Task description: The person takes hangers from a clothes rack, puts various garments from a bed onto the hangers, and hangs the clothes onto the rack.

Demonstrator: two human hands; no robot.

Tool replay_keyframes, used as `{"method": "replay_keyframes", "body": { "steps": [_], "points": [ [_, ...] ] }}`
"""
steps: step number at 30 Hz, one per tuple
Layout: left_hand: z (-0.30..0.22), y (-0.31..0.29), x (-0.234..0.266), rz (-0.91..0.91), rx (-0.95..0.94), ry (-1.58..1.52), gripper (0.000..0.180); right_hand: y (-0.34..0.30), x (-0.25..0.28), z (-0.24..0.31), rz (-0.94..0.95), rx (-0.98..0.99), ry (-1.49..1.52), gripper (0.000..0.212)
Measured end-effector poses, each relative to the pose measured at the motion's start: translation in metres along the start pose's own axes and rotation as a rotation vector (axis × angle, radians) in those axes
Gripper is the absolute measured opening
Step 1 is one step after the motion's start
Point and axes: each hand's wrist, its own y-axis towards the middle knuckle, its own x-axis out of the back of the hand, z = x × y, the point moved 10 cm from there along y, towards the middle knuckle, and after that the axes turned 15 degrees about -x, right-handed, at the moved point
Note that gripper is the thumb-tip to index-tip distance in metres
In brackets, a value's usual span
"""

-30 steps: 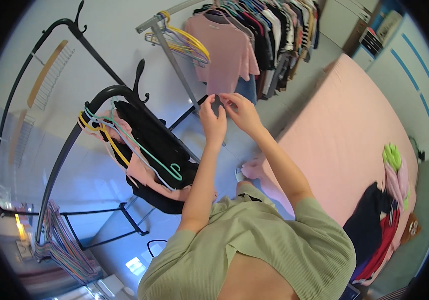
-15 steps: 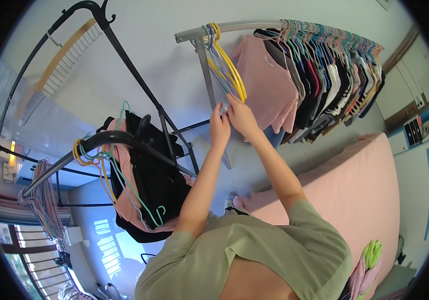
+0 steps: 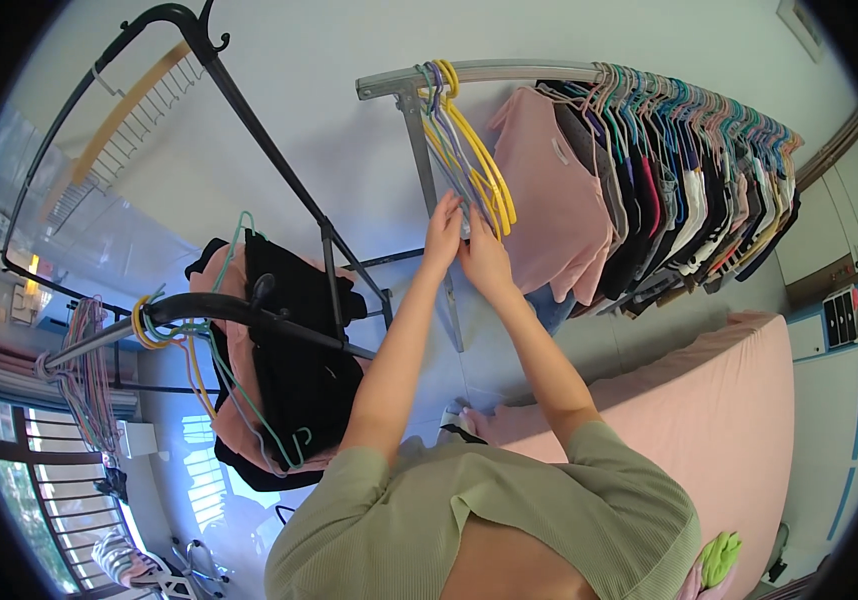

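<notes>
1. One bare left hand and bare right hand nearly meet, cupped narrow; whether gripping, I cannot tell.
2. Yellow and purple hangers, at one o'clock, hook over the silver metal rail (it bears their weight).

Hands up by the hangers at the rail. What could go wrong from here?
1. The yellow hangers bunch with purplish ones near the end of the silver rail; a tug might tangle them.
2. The pink top hangs right beside them, so the right hand could brush it.
3. The left hand overlaps the hangers in view; contact is unclear, so a knock is possible.
</notes>
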Motion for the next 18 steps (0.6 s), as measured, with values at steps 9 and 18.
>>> {"method": "replay_keyframes", "body": {
  "steps": [9, 18],
  "points": [
    [-0.018, 0.007, 0.001, -0.017, -0.026, -0.057, 0.027, -0.010, 0.027, 0.006, -0.025, -0.031, 0.026, 0.052],
    [-0.032, 0.001, -0.005, -0.073, 0.114, -0.151, 0.020, -0.024, 0.041, -0.004, 0.077, -0.148, 0.100, 0.047]
  ]
}}
